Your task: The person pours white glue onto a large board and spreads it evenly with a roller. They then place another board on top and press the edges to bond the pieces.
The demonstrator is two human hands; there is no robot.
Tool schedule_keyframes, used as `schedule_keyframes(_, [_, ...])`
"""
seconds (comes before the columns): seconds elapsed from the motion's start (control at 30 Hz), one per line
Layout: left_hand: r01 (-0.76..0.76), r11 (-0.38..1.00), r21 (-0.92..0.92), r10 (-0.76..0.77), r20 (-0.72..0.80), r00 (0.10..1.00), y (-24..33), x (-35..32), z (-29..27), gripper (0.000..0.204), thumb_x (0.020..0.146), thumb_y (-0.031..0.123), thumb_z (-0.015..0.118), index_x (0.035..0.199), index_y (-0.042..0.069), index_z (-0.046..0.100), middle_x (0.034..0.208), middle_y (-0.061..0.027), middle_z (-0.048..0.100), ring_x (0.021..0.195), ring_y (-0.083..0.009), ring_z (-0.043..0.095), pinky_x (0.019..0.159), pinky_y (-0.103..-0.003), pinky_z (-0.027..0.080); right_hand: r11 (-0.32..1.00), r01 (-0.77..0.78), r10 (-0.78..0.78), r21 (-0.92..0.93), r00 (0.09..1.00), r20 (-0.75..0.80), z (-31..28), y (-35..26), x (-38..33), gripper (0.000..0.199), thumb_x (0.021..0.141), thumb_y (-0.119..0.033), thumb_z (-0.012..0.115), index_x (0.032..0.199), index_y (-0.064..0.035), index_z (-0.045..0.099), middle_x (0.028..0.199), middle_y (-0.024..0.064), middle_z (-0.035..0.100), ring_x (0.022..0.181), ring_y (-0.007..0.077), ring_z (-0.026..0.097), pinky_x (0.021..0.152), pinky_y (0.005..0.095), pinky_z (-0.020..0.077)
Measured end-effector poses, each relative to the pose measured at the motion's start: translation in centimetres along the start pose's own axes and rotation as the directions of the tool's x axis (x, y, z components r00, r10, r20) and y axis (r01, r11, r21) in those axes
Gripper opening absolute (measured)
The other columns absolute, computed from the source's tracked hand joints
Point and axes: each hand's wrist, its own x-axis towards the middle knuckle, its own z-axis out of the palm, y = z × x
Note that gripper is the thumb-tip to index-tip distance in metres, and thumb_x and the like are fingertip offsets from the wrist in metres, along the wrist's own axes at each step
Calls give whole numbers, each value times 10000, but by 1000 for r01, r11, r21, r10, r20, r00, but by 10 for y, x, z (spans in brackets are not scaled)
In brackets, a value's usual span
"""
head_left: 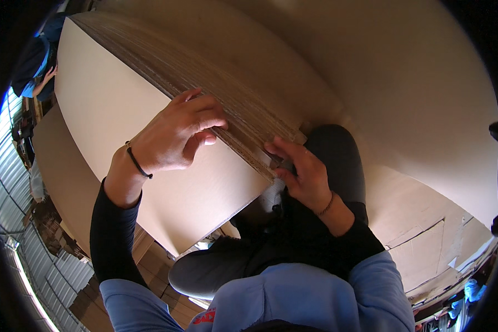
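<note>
A large pale particleboard panel (205,185) stands tilted in front of me, its rough brown edge running from the far left to a corner near my knees. My left hand (185,133) is bent over this edge, fingers across it and thumb on the pale face's side; its exact contact is hard to see. At the near corner, my right hand (305,176) has its thumb and fingers closed around the board's end. Directly behind the panel is a stack of similar boards (249,105), their edges lined up closely.
Large brown sheets (415,94) rise on the right. Flattened cardboard (420,243) lies at the lower right. Another person (36,69) stands at the far left, a hand near the panel's far end. My bent knee (337,155) is beside the stack. Corrugated metal sheeting (16,193) shows at the left.
</note>
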Motion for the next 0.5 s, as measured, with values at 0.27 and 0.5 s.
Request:
schedule_keyframes(0.27, [-21,1000,-4,21,44,999,-5,0,-3,401,701,-34,714,1060,108,605,1085,-81,637,1080,-237,584,1115,-489,291,1000,31,-31,-2,996,-84,11,-2,0,516,731,44,688,1213,22,503,1133,130,656,1029,258,637,861,321,517])
schedule_keyframes(0.5, [-23,1000,-13,23,18,1000,-7,4,-2,342,697,-35,718,1000,99,633,1071,-81,628,1059,-231,588,1107,-482,304,1000,-4,4,-6,997,-79,11,-4,0,495,735,70,669,1202,32,508,1145,139,650,1024,249,640,854,322,523])
